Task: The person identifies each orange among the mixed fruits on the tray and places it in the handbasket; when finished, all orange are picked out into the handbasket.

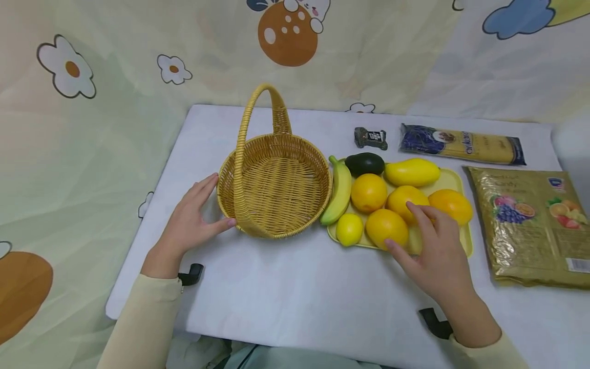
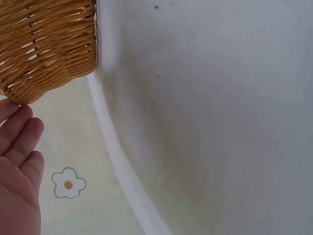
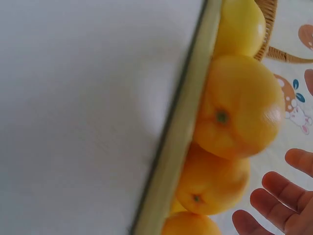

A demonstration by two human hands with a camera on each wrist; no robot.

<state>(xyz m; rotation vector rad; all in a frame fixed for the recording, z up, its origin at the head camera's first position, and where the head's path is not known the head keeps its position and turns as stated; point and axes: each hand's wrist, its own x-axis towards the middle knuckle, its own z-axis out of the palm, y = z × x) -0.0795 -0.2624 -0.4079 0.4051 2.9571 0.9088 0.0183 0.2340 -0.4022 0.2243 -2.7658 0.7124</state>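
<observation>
A wicker basket [image 1: 281, 189] with a tall handle stands left of centre, with nothing inside it. My left hand [image 1: 186, 225] rests at its left side, fingertips and thumb against the rim, the fingers fairly straight. Close beside the basket is a yellow tray [image 1: 464, 241] of fruit. Over its front edge hovers my right hand [image 1: 438, 251], fingers loosely spread and thumb near the front orange [image 1: 387, 229]. In the right wrist view the fingers [image 3: 276, 188] stand apart from the oranges [image 3: 239, 107]. A banana [image 1: 338, 192], lemon [image 1: 349, 229], mango [image 1: 412, 172] and dark avocado [image 1: 364, 164] also lie there.
Behind the tray lie a small black wrapped packet [image 1: 371, 138] and a long blue-and-yellow packet [image 1: 462, 145]. A large gold candy bag [image 1: 530, 225] lies at the right. The white table [image 1: 295, 292] meets a patterned cloth backdrop [image 1: 120, 123].
</observation>
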